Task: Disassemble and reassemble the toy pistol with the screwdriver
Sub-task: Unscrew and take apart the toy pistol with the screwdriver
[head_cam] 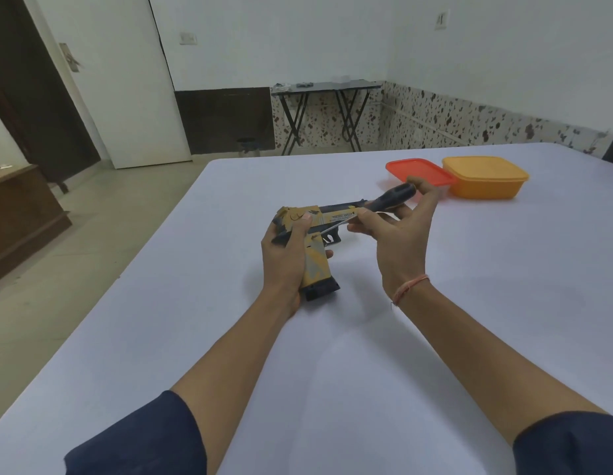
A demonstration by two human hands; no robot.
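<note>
A yellow, grey and black toy pistol lies on its side on the white table, barrel pointing right and away. My left hand grips it around the handle, thumb across the rear of the slide. My right hand holds a screwdriver by its dark handle, fingers partly spread. The thin metal shaft slants down to the left, and its tip sits on the pistol's side just above the grip.
An orange plastic box stands at the far right of the table with its red lid lying beside it. Beyond the table are a folding side table, a white door and a wooden cabinet at the left.
</note>
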